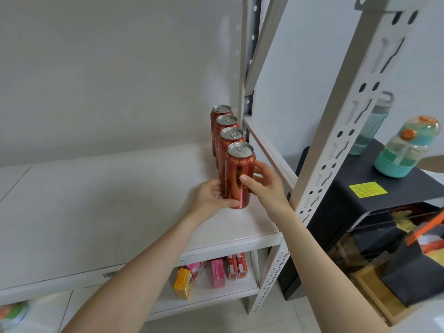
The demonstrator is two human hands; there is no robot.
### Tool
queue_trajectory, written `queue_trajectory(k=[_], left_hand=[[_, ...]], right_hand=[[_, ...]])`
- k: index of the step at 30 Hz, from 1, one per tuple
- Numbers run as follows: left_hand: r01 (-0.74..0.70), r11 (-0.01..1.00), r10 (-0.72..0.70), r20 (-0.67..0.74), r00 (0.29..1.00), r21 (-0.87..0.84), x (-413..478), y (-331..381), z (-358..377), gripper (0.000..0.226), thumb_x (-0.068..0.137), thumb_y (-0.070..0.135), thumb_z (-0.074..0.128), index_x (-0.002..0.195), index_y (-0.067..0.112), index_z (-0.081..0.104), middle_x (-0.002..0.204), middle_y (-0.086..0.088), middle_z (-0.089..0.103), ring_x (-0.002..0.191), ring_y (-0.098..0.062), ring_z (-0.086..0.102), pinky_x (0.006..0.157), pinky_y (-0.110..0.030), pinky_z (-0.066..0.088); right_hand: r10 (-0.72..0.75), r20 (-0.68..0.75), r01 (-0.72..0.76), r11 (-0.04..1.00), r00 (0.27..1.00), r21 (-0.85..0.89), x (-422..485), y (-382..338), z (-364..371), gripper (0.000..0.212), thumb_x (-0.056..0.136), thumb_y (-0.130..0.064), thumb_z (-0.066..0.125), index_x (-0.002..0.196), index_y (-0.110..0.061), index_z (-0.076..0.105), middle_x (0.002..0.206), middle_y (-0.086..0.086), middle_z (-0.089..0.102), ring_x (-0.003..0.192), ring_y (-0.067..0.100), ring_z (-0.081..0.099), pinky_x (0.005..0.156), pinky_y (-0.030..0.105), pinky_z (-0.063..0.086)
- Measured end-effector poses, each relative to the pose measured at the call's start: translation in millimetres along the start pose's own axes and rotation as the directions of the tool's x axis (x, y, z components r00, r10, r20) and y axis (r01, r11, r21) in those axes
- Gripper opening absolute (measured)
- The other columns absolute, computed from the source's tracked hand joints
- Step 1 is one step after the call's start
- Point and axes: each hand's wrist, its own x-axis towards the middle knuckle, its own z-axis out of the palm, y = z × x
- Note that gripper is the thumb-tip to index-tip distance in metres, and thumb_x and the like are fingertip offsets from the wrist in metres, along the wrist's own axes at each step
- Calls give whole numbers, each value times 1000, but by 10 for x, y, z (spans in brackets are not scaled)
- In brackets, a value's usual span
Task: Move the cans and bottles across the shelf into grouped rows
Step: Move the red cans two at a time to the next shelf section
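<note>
White, matte shelf (108, 200) boards run flat toward a pale wall. At its right end the left hand (212, 197) curls round the lower left side of the front can (239, 174), a tall, glossy red cylinder with gold lettering and a silver pull-tab lid, standing upright. Three matching cans (227, 122) line up close behind it. The right hand (265, 186) grips its right side, thumb across the front. Just right rises a perforated steel upright (336, 131).
</note>
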Motion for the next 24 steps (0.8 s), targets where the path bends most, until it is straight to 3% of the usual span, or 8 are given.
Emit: queue_trajectory(k=[7, 14, 16, 19, 24], left_hand=[[-4, 1000, 4, 2, 1000, 8, 10, 18, -9, 59, 59, 2, 92, 112, 6, 66, 100, -9, 74, 91, -16, 71, 69, -16, 54], [8, 1000, -8, 51, 999, -6, -8, 23, -8, 54, 63, -13, 84, 110, 0, 61, 89, -1, 69, 71, 6, 68, 66, -10, 51], [3, 1000, -5, 52, 999, 22, -28, 35, -26, 53, 64, -8, 86, 111, 1, 63, 92, -3, 69, 79, 2, 68, 72, -8, 50], [19, 996, -21, 31, 999, 82, -84, 34, -110, 64, 64, 5, 91, 122, 4, 63, 111, -10, 67, 103, -15, 62, 93, -17, 45], [38, 985, -33, -31, 999, 170, -232, -59, -351, 67, 70, 15, 89, 129, 9, 59, 127, -10, 62, 119, -19, 57, 99, -21, 39]], right_hand=[[-25, 0, 25, 999, 1000, -44, 32, 33, -13, 52, 82, -36, 76, 130, -24, 58, 120, -8, 66, 112, 10, 61, 98, 41, 52], [-12, -4, 12, 998, 1000, -62, 11, 13, -13, 51, 84, -35, 75, 131, -24, 57, 120, -11, 64, 111, 5, 60, 91, 28, 50], [-6, -11, 5, 997, 1000, -75, -11, -6, -4, 52, 85, -36, 73, 132, -24, 56, 119, -14, 63, 110, 3, 59, 88, 23, 48], [6, -56, -11, 996, 998, -87, -61, -29, 31, 52, 86, -34, 73, 133, -21, 55, 117, -12, 62, 107, 1, 59, 88, 23, 48], [26, -204, -64, 981, 979, -185, -181, -65, 136, 62, 86, -41, 73, 139, -20, 49, 119, -6, 61, 103, 5, 59, 83, 23, 46]])
